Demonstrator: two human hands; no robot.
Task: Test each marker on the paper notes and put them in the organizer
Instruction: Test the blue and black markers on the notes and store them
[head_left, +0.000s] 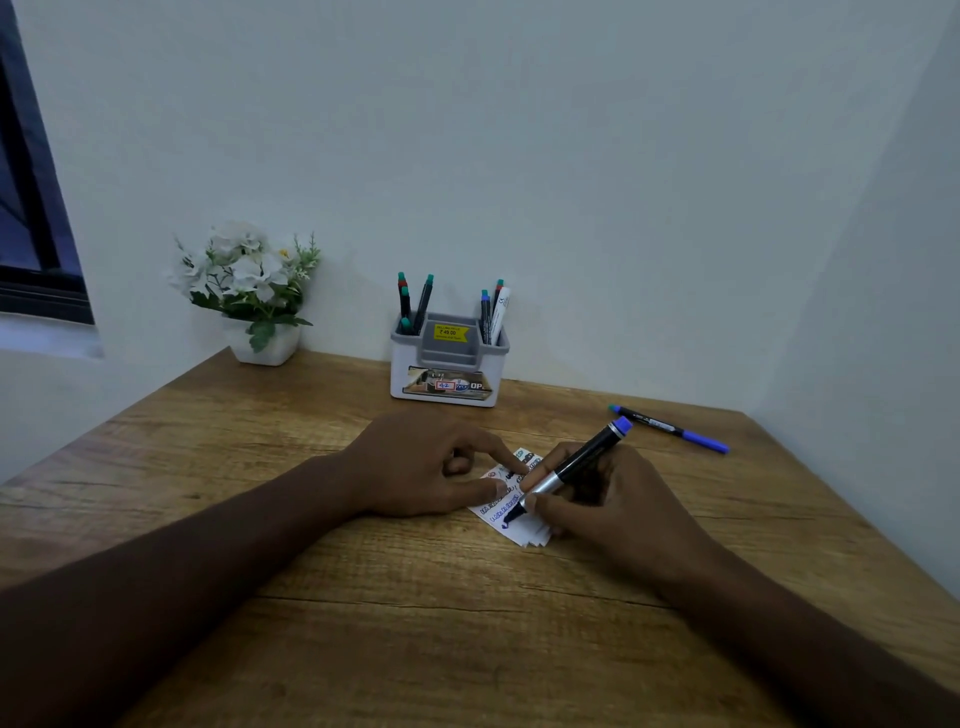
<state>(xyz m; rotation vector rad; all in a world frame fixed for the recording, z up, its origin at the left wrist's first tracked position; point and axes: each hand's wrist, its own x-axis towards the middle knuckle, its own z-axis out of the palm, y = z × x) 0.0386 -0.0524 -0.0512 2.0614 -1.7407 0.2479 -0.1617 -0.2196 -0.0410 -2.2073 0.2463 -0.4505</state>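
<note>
Now marker (566, 470) in right hand (613, 504).

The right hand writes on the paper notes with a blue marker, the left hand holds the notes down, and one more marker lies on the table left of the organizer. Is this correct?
Not quite. In the head view the spare marker lies right of the organizer, not left. The rest holds: right hand writes with the blue marker, left hand holds the paper notes.

A brown wooden table (363, 597) sits under the hands, pale walls (571, 156) rise beyond them, and a dark window (31, 218) (far left).
</note>
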